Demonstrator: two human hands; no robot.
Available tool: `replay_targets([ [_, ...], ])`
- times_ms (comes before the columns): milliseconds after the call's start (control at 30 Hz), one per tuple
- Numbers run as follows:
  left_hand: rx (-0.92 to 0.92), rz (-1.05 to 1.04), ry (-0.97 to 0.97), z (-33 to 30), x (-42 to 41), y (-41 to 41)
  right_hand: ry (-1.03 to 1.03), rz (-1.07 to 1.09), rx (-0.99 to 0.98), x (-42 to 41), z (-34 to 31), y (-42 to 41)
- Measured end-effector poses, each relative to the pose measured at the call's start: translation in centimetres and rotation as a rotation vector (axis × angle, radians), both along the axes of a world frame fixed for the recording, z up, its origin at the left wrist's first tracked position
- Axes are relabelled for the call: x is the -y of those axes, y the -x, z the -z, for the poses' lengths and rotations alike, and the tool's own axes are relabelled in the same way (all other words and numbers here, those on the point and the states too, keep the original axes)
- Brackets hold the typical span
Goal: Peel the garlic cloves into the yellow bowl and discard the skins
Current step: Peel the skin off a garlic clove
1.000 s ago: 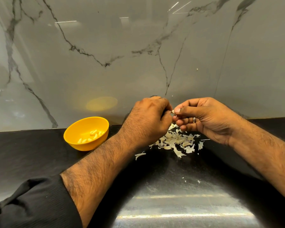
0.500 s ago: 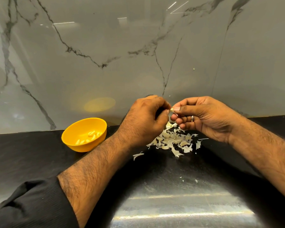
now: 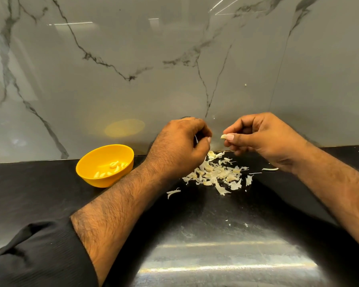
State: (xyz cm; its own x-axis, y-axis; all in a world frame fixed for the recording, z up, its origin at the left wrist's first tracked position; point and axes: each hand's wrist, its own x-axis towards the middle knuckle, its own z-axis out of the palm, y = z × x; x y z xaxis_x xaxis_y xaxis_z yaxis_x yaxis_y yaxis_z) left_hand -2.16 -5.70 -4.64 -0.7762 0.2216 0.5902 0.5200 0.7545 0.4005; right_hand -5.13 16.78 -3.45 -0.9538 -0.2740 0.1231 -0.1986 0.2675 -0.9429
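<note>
— Right, nearest to us is the black sleeve (image 3: pixel 39 257) on our left forearm, and beyond it the dark, glossy table (image 3: pixel 216 255) with a few pale flecks on it.

— And past that?

— We see the heap of garlic skins (image 3: pixel 218 175) lying on the table under and between our hands, with one loose strip (image 3: pixel 173 192) on its near left and another sliver (image 3: pixel 269 169) off to the right by our right wrist.

— Where is the clove?

— Above the heap. Our right hand (image 3: pixel 265 139) pinches the garlic clove (image 3: pixel 223 136) between thumb and forefinger; only its pale tip shows, pointing left toward the other hand, its long axis roughly level. Our left hand (image 3: pixel 180 146) has its fingers curled, and a thin white shred (image 3: pixel 195 139) of skin sits pinched at them.

— Has anything changed?

— Yes: half a second ago our hands met at the clove; now they stand apart with a gap between, the shred gone with the left.

— The bowl?

— The yellow bowl (image 3: pixel 87 168) sits on the table to the left of our left arm, close to the wall, holding several peeled cloves (image 3: pixel 112 168) in its bottom. Behind everything rises the grey veined marble wall (image 3: pixel 174 59), carrying a faint yellow reflection (image 3: pixel 124 127) of the bowl.
</note>
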Motion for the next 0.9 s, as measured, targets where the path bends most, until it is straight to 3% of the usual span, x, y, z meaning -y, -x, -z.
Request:
replay_targets([
  [67, 0.031, -0.014, -0.009, -0.1, 0.2, 0.1, -0.294, 0.179, -0.288, -0.6, -0.2, 0.4],
  [167, 0.081, -0.002, -0.007, 0.0, 0.2, 0.0, -0.421, 0.332, -0.528, -1.0, -0.7, 0.3],
  [233, 0.094, -0.001, -0.011, 0.1, 0.0, 0.0, -0.607, 0.279, -0.475, -0.7, -0.3, 0.5],
  [333, 0.106, -0.024, -0.028, 0.1, 0.1, 0.0, -1.180, 0.107, -0.309, 1.1, 0.8, 0.3],
  [400, 0.127, -0.030, -0.047, 0.0, 0.2, -0.2, -1.255, 0.095, -0.351, 1.3, 0.9, 0.3],
  [467, 0.147, -0.035, -0.053, -0.1, 0.3, -0.2, -1.002, 0.109, -0.346, 0.5, 0.8, 0.7],
  [567, 0.195, -0.021, -0.092, -0.1, 0.3, -0.1, -0.247, 0.055, -0.183, -0.6, 0.6, 0.9],
  [633, 0.206, 0.009, -0.137, 0.0, 0.2, 0.1, 0.075, -0.048, -0.032, -0.5, 0.3, 0.5],
  [700, 0.190, 0.038, -0.171, 0.1, 0.2, 0.1, 0.201, -0.127, 0.067, -0.3, 0.3, 0.1],
  [900, 0.092, 0.115, -0.212, -0.1, 0.1, 0.0, 0.248, -0.167, 0.119, 0.0, 0.0, -0.2],
])
